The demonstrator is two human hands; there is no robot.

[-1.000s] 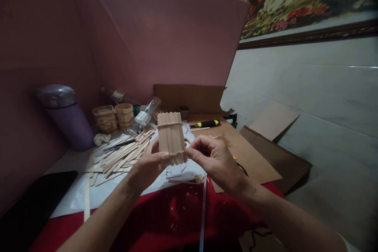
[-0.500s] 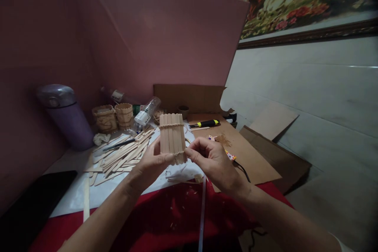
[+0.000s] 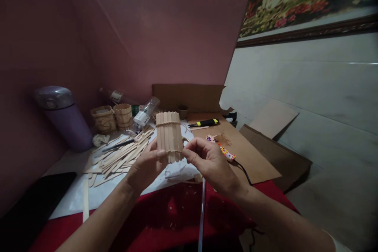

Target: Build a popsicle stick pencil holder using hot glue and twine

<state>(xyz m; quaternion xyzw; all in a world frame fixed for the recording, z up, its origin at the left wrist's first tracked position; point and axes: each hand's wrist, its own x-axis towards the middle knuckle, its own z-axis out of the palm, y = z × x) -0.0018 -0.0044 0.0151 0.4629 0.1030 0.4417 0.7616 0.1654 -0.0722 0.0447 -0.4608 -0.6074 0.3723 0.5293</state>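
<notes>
2 bare forearms (image 3: 108, 208) angle inward, right fingers (image 3: 194, 158) pinched together.

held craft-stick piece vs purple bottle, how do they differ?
Surface: the craft-stick piece has pale wooden slats bound by two twine bands; the purple bottle looks smooth and unbound.
Top: the craft-stick piece ends in rounded stick tips, the purple bottle in a lid.
Support: the craft-stick piece is raised in the left hand; the purple bottle stands untouched.
Shared: both are taller than wide.
</notes>
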